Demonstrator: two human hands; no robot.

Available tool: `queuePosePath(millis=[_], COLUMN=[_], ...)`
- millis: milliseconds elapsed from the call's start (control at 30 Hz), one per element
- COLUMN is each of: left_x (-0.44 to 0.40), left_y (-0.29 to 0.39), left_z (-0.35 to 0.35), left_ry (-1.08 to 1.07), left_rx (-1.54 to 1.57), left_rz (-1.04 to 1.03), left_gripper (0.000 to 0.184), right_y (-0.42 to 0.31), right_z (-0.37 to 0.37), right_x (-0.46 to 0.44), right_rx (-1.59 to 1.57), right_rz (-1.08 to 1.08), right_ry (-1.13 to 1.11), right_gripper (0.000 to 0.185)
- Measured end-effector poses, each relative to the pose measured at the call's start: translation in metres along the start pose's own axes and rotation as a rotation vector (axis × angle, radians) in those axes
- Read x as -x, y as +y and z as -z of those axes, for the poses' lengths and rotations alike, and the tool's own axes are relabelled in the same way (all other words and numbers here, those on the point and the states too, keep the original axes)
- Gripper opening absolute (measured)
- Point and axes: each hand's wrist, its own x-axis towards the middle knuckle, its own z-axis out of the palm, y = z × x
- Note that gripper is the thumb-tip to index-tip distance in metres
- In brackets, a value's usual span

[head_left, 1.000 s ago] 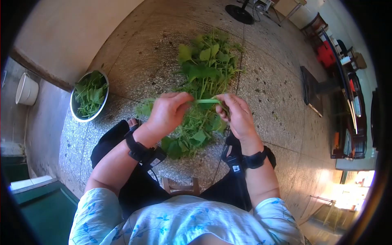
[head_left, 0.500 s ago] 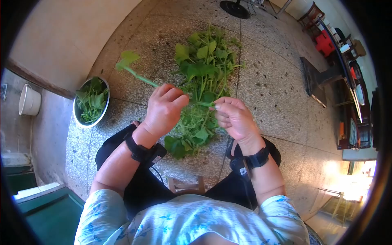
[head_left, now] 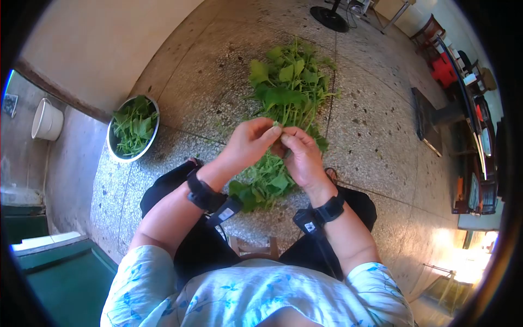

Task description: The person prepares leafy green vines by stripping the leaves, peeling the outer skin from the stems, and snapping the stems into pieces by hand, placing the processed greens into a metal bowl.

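Above a heap of leafy green stems [head_left: 291, 97] on the speckled floor, my left hand [head_left: 253, 143] and my right hand [head_left: 302, 155] meet at the fingertips. Both pinch a small piece of green stem [head_left: 277, 125], mostly hidden by the fingers. Below my hands, a looser tangle of leaves and tendrils [head_left: 267, 184] lies between my feet. To the left, a metal basin [head_left: 157, 126] holds more green leaves [head_left: 133, 126].
A white bucket [head_left: 48, 121] stands at the far left, near a green cabinet [head_left: 68, 283]. A round black stand base [head_left: 329, 19] is at the top. On the right are a dark table base [head_left: 426, 122] and a red object [head_left: 444, 70].
The long stem with a leaf that stuck out past my left hand half a second ago no longer shows. My hands have come together at the fingertips.
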Motion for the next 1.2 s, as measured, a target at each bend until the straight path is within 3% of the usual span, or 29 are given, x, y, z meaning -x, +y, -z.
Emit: queuePosePath(millis=[33,167,367,700,800,867,967,1067,1200], left_x=[-0.001,-0.004,-0.004,-0.002,-0.003,-0.002,0.000,0.001,-0.001], left_y=[-0.001,-0.015,-0.025,-0.018,-0.020,-0.015,-0.013,-0.013,-0.024], left_z=[-0.002,-0.003,-0.002,0.002,0.006,0.006,0.008,0.006,0.008], left_ry=[0.027,0.103,0.223,0.265,0.269,0.267,0.231,0.201,0.205], left_rx=[-0.131,-0.139,-0.018,-0.130,-0.036,0.360,0.433,0.164,0.099], left_rz=[0.008,-0.052,-0.052,-0.052,-0.052,0.014,0.036,-0.041,-0.045], left_gripper=[0.019,0.017,0.016,0.017,0.018,0.018,0.016,0.016,0.016], right_y=[0.004,0.013,0.022,0.017,0.017,0.015,0.013,0.017,0.016], right_z=[0.000,0.000,0.007,0.001,0.004,0.003,0.003,0.004,0.001], right_x=[0.000,0.002,-0.001,-0.003,-0.004,-0.004,-0.003,-0.006,-0.008], right_rx=[-0.024,-0.049,-0.008,-0.042,-0.141,-0.237,-0.274,-0.265,-0.234], right_rz=[0.014,0.091,0.117,0.008,-0.036,-0.061,-0.077,-0.039,-0.020], right_ry=[-0.006,-0.031,-0.064,0.046,0.009,-0.003,-0.057,-0.091,-0.094], right_gripper=[0.005,0.006,0.007,0.006,0.006,0.007,0.008,0.008,0.007])
